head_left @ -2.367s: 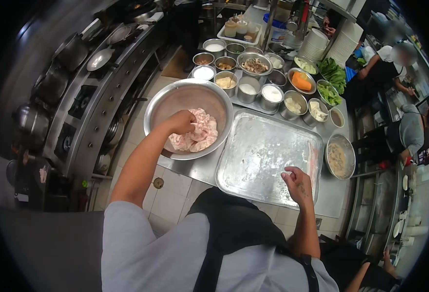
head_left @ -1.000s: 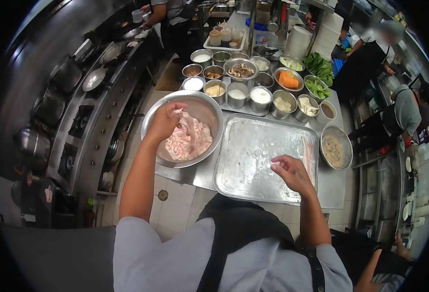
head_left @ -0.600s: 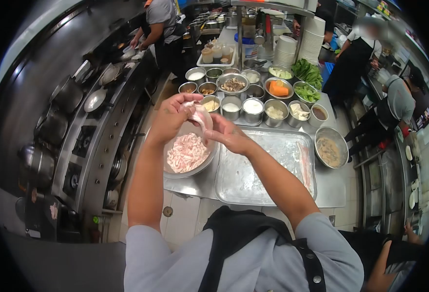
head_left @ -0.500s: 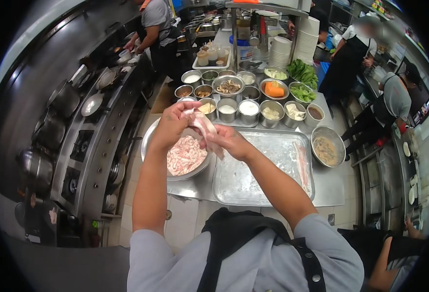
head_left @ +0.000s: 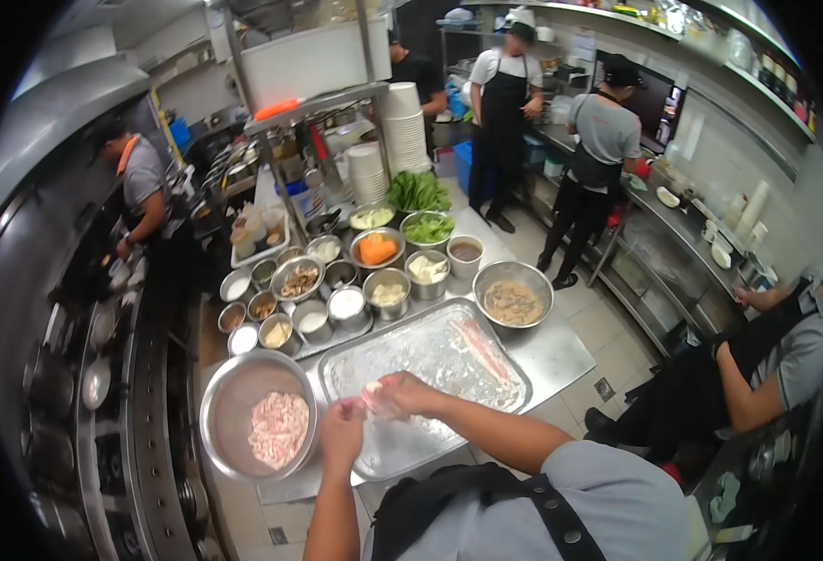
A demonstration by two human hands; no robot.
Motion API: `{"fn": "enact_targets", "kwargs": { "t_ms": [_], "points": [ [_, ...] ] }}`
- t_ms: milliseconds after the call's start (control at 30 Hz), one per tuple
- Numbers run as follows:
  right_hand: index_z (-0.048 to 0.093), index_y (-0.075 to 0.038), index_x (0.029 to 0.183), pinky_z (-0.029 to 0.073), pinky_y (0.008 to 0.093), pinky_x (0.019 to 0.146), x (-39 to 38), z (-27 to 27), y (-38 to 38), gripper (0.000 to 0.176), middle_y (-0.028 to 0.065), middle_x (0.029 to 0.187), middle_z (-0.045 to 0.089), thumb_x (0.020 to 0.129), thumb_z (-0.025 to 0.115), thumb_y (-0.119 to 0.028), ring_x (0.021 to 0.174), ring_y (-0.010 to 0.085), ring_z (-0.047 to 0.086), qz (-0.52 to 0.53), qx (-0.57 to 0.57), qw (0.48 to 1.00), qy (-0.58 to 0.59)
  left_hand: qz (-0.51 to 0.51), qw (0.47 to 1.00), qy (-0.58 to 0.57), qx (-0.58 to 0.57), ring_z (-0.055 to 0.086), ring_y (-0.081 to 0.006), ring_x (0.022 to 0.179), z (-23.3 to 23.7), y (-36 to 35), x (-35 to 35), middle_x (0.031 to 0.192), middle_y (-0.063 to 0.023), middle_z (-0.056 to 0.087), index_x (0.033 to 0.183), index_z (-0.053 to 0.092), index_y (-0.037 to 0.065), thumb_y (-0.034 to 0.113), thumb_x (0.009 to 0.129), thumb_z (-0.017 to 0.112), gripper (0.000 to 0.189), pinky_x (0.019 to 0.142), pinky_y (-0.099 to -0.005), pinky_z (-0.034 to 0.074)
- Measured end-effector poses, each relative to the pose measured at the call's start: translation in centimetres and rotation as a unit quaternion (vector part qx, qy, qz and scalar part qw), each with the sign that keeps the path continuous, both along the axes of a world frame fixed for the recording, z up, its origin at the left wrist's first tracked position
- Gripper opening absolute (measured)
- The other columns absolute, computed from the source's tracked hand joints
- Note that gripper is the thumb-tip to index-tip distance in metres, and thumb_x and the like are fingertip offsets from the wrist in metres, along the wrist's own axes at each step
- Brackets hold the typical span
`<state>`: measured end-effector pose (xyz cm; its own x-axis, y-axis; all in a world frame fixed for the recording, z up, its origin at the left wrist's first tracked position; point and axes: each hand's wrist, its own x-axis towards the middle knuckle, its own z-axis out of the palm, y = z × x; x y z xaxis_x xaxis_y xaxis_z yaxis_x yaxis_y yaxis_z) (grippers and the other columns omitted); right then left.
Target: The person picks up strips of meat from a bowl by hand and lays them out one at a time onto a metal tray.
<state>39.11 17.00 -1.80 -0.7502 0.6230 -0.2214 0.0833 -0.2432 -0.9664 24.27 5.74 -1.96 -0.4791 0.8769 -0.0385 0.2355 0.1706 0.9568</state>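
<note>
My left hand (head_left: pixel 342 428) and my right hand (head_left: pixel 406 394) are close together over the left part of a metal tray (head_left: pixel 393 360). Closed fingers of both hands pinch a strip of raw pork (head_left: pixel 372 400), pale pink and partly hidden by them. Another long strip of raw pork (head_left: pixel 482 352) lies flat near the tray's right side. Left of my hands, a large steel bowl (head_left: pixel 220 385) holds a heap of small cut raw pork pieces (head_left: pixel 279 430).
Several steel containers line the tray's far side, including a bowl of carrots (head_left: pixel 376 249) and leafy greens (head_left: pixel 421 192). A bowl of brownish mixture (head_left: pixel 514 301) stands right. Stoves run along the left. Co-workers stand left and right, one person (head_left: pixel 757 365) close at right.
My view has turned to the right. Both hands have moved from above the meat bowl to the tray's left part, lower and nearer me, still with the pork strip.
</note>
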Motion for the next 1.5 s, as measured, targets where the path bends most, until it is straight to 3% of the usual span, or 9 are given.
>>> {"fn": "enact_targets", "kwargs": {
  "t_ms": [167, 333, 433, 533, 633, 733, 800, 1100, 1500],
  "points": [
    [0.067, -0.002, 0.094, 0.048, 0.0247, 0.061, 1.2, -0.9, -0.8, 0.019, 0.0020, 0.081, 0.066, 0.086, 0.064, -0.018, 0.071, 0.0080, 0.059, -0.044, 0.020, 0.999, -0.019, -0.047, 0.998, -0.034, -0.021, 0.063, -0.0147, 0.066, -1.3, 0.9, 2.4, 0.075, -0.0105, 0.068, 0.098, 0.065, -0.005, 0.020, 0.083, 0.071, 0.030, 0.062, -0.0294, 0.050],
    [0.067, 0.000, 0.093, 0.050, 0.0260, 0.064, 1.2, -2.0, -1.5, 0.024, 0.0044, 0.080, 0.066, 0.081, 0.071, -0.020, 0.071, 0.0105, 0.061, -0.075, 0.019, 0.996, -0.054, -0.063, 0.993, 0.103, 0.005, 0.064, -0.0174, 0.065, -2.4, 0.5, 3.0, 0.074, -0.0116, 0.069, 0.090, 0.067, -0.004, 0.018, 0.085, 0.069, 0.024, 0.064, -0.0316, 0.050],
    [0.068, 0.000, 0.092, 0.050, 0.0258, 0.064, 1.4, -2.3, -1.8, 0.026, 0.0049, 0.081, 0.067, 0.080, 0.072, -0.022, 0.071, 0.0103, 0.061, -0.095, 0.007, 0.994, -0.048, -0.081, 0.995, -0.017, 0.052, 0.065, -0.0183, 0.067, -3.6, 0.6, 3.1, 0.074, -0.0124, 0.069, 0.089, 0.068, -0.004, 0.022, 0.089, 0.065, 0.026, 0.064, -0.0317, 0.050],
    [0.069, 0.001, 0.092, 0.050, 0.0257, 0.064, 1.6, -1.9, -1.8, 0.027, 0.0042, 0.081, 0.068, 0.079, 0.073, -0.023, 0.072, 0.0093, 0.061, -0.099, 0.017, 0.994, -0.050, -0.083, 0.996, 0.037, 0.006, 0.064, -0.0169, 0.068, -4.5, 0.9, 2.3, 0.076, -0.0115, 0.068, 0.090, 0.068, -0.004, 0.026, 0.092, 0.061, 0.031, 0.065, -0.0311, 0.049],
    [0.072, -0.001, 0.093, 0.050, 0.0261, 0.064, 1.7, -3.4, -0.7, 0.027, 0.0020, 0.077, 0.067, 0.082, 0.072, -0.026, 0.071, 0.0069, 0.059, -0.063, 0.146, 0.983, -0.095, -0.059, 0.998, -0.026, -0.005, 0.061, -0.0147, 0.072, -5.3, 1.2, 1.7, 0.076, -0.0092, 0.067, 0.093, 0.068, -0.004, 0.027, 0.092, 0.059, 0.032, 0.069, -0.0294, 0.048],
    [0.067, 0.004, 0.102, 0.051, 0.0244, 0.067, 1.9, -3.4, -0.8, 0.025, 0.0058, 0.087, 0.069, 0.089, 0.065, -0.017, 0.076, 0.0086, 0.062, -0.064, 0.021, 0.998, -0.007, -0.048, 0.930, -0.363, 0.040, 0.062, -0.0167, 0.083, -6.7, 1.2, 1.3, 0.096, -0.0090, 0.066, 0.106, 0.062, -0.005, 0.008, 0.088, 0.054, 0.024, 0.076, -0.0311, 0.050],
    [0.067, 0.005, 0.101, 0.051, 0.0249, 0.069, 1.9, -2.1, -0.8, 0.023, 0.0060, 0.088, 0.069, 0.090, 0.065, -0.015, 0.076, 0.0098, 0.063, -0.053, -0.040, 0.998, 0.019, -0.063, 0.903, -0.420, 0.069, 0.063, -0.0175, 0.084, -4.9, 0.9, 1.5, 0.098, -0.0113, 0.067, 0.106, 0.062, -0.003, 0.013, 0.090, 0.056, 0.023, 0.077, -0.0314, 0.050],
    [0.067, 0.004, 0.100, 0.048, 0.0262, 0.074, 1.8, -1.1, -0.7, 0.027, 0.0053, 0.090, 0.068, 0.091, 0.064, -0.022, 0.080, 0.0102, 0.061, -0.002, 0.015, 0.999, -0.042, -0.042, 0.964, -0.258, 0.040, 0.065, -0.0143, 0.071, -4.6, 0.4, 1.9, 0.084, -0.0093, 0.069, 0.099, 0.064, -0.005, 0.013, 0.090, 0.060, 0.020, 0.068, -0.0274, 0.052],
    [0.062, 0.001, 0.108, 0.048, 0.0262, 0.076, 1.1, -2.5, -1.1, 0.027, 0.0047, 0.095, 0.066, 0.094, 0.061, -0.022, 0.089, 0.0105, 0.059, 0.017, -0.021, 0.999, 0.019, -0.007, 0.921, -0.383, 0.073, 0.065, -0.0153, 0.077, -4.6, -1.8, 0.9, 0.090, -0.0092, 0.069, 0.102, 0.064, -0.004, 0.016, 0.092, 0.059, 0.023, 0.074, -0.0302, 0.052]
  ]
}}
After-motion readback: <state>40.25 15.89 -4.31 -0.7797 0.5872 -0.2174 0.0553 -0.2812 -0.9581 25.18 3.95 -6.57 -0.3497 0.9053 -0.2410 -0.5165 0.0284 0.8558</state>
